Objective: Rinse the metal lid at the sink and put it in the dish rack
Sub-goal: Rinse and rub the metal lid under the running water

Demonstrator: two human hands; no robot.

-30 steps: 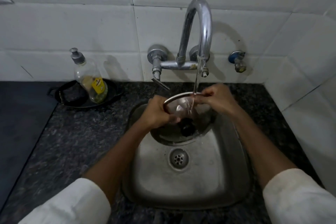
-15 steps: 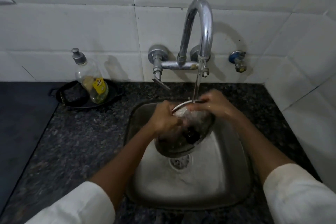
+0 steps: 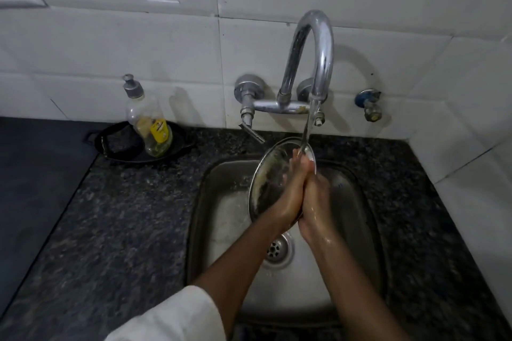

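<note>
**Rinsing the lid under the tap**

The lid (image 3: 270, 180) is over the sink (image 3: 221, 219), tipped up almost on its edge. Its top rim sits right under the water that runs from the tap (image 3: 313, 63). The shiny face turns to the left, and some pale bits seem to cling to it.

To do this step well, I think the lid should be turned slowly, so the water runs over every part. A thumb can rub off the stuck bits. The lid is wet and slippery, so the hold must stay firm, or it could drop and bang into the sink. The dish rack is not in view, so the lid has yet to go there.

Both hands reach forward from white sleeves, and the wrists come close together. The left hand (image 3: 291, 196) lies flat on the lid's right side, fingers pointing up toward the water. The right hand (image 3: 315, 196) presses against the left one, with the lid's lower edge pinched between them. Both hands are closed on the lid and look wet.

A soap bottle (image 3: 149, 122) stands in a black pan (image 3: 182, 144) on the counter, well off to the left.
</note>
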